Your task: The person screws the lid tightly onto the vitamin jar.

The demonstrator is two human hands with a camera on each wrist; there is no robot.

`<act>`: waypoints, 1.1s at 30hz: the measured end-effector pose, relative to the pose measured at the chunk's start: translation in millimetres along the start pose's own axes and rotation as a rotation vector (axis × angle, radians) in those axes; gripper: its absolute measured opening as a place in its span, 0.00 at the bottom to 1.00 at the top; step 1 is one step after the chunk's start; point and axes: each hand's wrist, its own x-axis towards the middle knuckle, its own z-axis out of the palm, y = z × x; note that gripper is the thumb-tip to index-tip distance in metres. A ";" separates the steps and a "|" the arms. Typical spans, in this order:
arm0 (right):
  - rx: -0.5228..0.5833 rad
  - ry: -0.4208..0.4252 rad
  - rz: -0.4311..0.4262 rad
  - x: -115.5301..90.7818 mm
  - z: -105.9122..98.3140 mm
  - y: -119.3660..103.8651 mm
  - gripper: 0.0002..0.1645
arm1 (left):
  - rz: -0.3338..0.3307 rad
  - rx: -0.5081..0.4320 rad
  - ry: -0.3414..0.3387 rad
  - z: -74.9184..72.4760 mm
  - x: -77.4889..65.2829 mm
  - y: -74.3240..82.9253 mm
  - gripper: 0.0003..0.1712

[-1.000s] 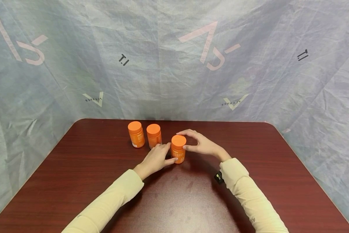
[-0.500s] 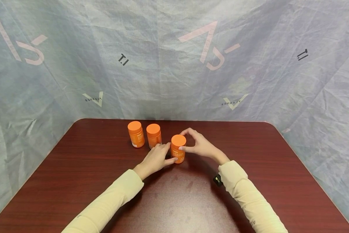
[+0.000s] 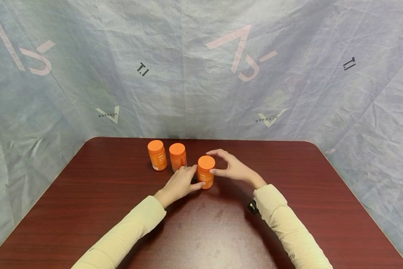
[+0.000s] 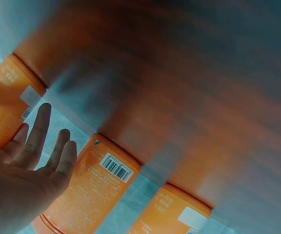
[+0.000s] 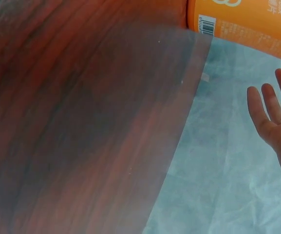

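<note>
An orange plastic jar (image 3: 205, 178) with a ribbed-neck body and an orange lid (image 3: 206, 163) stands upright on the table. My left hand (image 3: 179, 184) holds its body, thumb across the front and fingers at the left side. At the lid, my right hand (image 3: 234, 168) has its thumb on the right front and its index finger arched to the back edge. Two matching jars stand left of it, a nearer one (image 3: 178, 156) partly behind my left hand and a farther one (image 3: 157, 156). In the right wrist view, the remaining fingers (image 5: 271, 102) extend apart from the jar.
The dark red-brown wooden table (image 3: 295, 175) has rounded back corners. Behind it and along both sides hangs a grey printed cloth (image 3: 184, 82). A small black device (image 3: 253, 206) sits under the right wrist by the sleeve cuff.
The right thumb slid left across the lid's front while the wrist turned, then came partway back to the right. Left hand and all jars stay where they were.
</note>
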 end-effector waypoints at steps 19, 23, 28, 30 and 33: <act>-0.010 -0.026 -0.034 2.4 -4.4 -0.9 0.27 | 0.010 0.013 -0.002 -0.1 0.0 -1.0 0.29; -0.019 -0.001 -0.013 2.1 -2.8 -1.7 0.27 | 0.005 0.006 0.001 -0.3 -0.3 -0.6 0.29; -0.029 0.038 -0.002 3.5 0.4 -2.4 0.26 | 0.006 0.006 0.001 -0.7 -0.2 0.2 0.28; -0.029 0.052 0.004 4.0 1.7 -3.2 0.26 | 0.003 0.004 -0.002 -0.9 -0.1 0.4 0.28; -0.025 0.064 0.008 4.1 3.4 -3.6 0.26 | -0.002 -0.003 -0.005 -1.3 -0.2 1.0 0.29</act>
